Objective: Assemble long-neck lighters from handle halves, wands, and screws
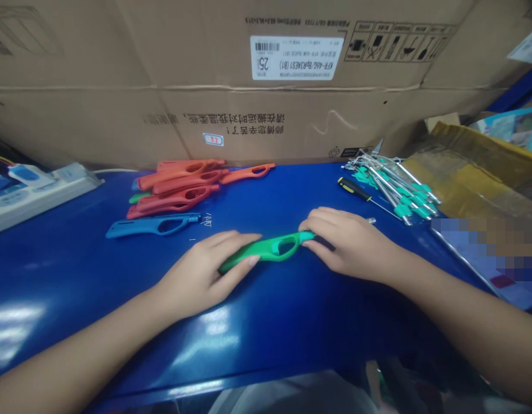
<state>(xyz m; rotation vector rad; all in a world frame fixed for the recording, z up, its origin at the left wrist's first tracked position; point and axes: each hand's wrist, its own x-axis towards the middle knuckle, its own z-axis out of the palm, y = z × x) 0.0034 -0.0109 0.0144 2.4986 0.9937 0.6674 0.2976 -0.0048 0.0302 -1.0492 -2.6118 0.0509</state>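
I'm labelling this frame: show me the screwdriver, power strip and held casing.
Screwdriver (359, 193), head view: on its handle.
Power strip (52, 191), head view: on its white body.
Held casing (266, 249), head view: on its green body.

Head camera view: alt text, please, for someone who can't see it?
A person's left hand grips a green casing over a blue table, while the right hand holds a teal piece at the casing's narrow end. Beyond lie red-orange casings and a blue casing at left, a screwdriver and metal rods at right, before printed cardboard.
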